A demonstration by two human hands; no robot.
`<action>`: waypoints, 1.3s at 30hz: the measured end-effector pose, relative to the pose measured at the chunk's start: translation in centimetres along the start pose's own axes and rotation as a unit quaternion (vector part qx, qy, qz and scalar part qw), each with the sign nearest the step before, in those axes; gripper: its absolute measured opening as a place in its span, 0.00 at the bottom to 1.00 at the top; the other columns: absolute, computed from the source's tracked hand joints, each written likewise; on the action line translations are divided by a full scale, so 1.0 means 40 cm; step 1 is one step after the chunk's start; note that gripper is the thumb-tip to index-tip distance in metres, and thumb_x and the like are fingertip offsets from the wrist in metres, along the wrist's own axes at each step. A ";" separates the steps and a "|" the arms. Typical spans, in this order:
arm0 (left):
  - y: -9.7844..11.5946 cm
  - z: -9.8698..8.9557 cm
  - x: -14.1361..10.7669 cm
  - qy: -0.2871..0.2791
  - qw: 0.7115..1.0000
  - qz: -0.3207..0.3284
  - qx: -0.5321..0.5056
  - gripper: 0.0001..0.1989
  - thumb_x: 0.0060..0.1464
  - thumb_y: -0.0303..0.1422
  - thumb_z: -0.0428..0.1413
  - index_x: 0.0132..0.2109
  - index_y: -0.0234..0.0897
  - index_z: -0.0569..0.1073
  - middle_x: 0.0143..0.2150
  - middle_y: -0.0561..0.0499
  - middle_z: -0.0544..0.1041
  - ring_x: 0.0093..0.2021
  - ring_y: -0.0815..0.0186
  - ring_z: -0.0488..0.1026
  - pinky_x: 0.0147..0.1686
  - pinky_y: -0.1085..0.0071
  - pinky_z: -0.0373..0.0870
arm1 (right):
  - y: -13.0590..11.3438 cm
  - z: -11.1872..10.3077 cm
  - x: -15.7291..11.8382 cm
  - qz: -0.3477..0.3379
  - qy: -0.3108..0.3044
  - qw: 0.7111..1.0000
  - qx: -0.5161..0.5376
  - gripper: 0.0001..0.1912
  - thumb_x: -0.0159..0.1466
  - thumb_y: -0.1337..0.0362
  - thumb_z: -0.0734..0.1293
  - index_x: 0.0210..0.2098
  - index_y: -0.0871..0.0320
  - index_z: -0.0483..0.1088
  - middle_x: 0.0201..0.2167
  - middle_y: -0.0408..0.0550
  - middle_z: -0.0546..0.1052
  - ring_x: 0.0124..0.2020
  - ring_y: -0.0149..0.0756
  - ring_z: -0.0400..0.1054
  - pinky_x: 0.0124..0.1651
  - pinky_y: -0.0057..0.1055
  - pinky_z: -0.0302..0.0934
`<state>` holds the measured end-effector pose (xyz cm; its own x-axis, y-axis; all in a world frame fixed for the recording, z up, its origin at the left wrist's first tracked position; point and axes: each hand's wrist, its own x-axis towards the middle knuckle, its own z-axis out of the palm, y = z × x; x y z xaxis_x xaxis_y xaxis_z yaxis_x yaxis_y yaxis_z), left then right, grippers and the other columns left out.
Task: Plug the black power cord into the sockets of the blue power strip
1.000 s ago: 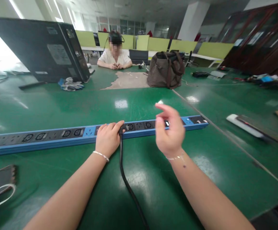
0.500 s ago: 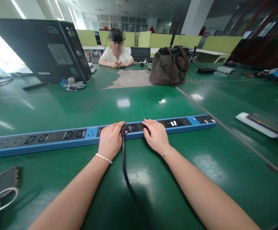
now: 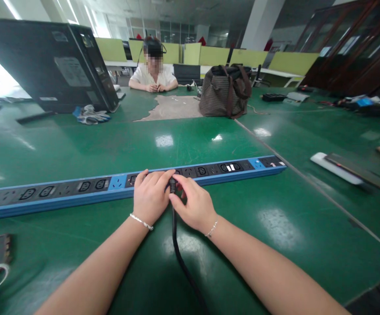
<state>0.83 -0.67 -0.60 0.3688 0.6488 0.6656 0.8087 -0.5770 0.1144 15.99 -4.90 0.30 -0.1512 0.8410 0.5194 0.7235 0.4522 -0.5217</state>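
By the nearly closed fingers (image 3: 187,184) of the right hand (image 3: 194,203), the plug (image 3: 172,185) seemed pinched at the power strip (image 3: 117,183); the left hand (image 3: 152,197) was curled over it, its hold hidden. A plug-handling step seemed in hand, steady alignment being called for. The cable (image 3: 176,245) was led nearward; the strip's long axis was set crosswise on the surface (image 3: 190,142).

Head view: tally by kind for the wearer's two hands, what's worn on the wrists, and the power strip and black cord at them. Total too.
Hands: 2 (left hand, right hand)
Bracelets: 2 (left-wrist bracelet, right-wrist bracelet)
Blue-cased power strip: 1
Black power cord: 1
Total: 6
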 end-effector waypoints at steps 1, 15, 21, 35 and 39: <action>0.001 -0.001 0.000 0.003 1.000 0.003 0.003 0.16 0.56 0.30 0.52 0.51 0.41 0.72 0.42 0.48 0.80 0.43 0.60 0.75 0.55 0.56 0.59 | -0.016 0.005 -0.002 0.018 -0.006 1.000 0.002 0.23 0.63 0.59 0.60 0.56 0.61 0.64 0.44 0.51 0.76 0.41 0.36 0.70 0.47 0.31 0.64; -0.011 0.021 -0.004 -0.097 0.995 -0.022 0.031 0.23 0.59 0.41 0.49 0.58 0.36 0.65 0.61 0.40 0.68 0.61 0.51 0.62 0.59 0.51 0.54 | 0.027 -0.081 0.058 0.161 0.104 0.981 -0.040 0.25 0.62 0.68 0.54 0.58 0.59 0.61 0.54 0.54 0.71 0.52 0.39 0.67 0.56 0.36 0.60; -0.012 0.027 -0.008 -0.113 0.992 -0.029 0.051 0.23 0.59 0.42 0.48 0.57 0.36 0.67 0.60 0.42 0.69 0.61 0.51 0.62 0.59 0.53 0.55 | 0.133 -0.250 0.113 0.220 0.011 0.970 -0.101 0.20 0.65 0.63 0.56 0.53 0.61 0.68 0.44 0.52 0.77 0.44 0.39 0.70 0.49 0.36 0.62; -0.013 0.027 -0.005 -0.112 0.992 -0.031 0.048 0.23 0.59 0.43 0.49 0.57 0.36 0.67 0.60 0.42 0.69 0.61 0.51 0.62 0.58 0.54 0.56 | 0.144 -0.212 0.104 0.250 -0.110 0.929 -0.249 0.19 0.66 0.62 0.55 0.52 0.56 0.68 0.39 0.53 0.79 0.40 0.43 0.73 0.42 0.35 0.62; -0.012 0.027 -0.006 -0.111 0.992 -0.032 0.048 0.23 0.59 0.43 0.48 0.57 0.36 0.67 0.60 0.42 0.69 0.61 0.51 0.62 0.58 0.54 0.56 | 0.128 -0.209 0.100 0.252 -0.112 0.919 -0.282 0.19 0.67 0.62 0.54 0.53 0.55 0.67 0.37 0.54 0.79 0.39 0.45 0.73 0.42 0.36 0.62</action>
<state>0.84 0.00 -1.62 0.3985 0.7817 0.4797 0.8694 -0.4885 0.0739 24.72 -1.68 5.36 0.2100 0.9699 0.1232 0.9639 -0.1843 -0.1921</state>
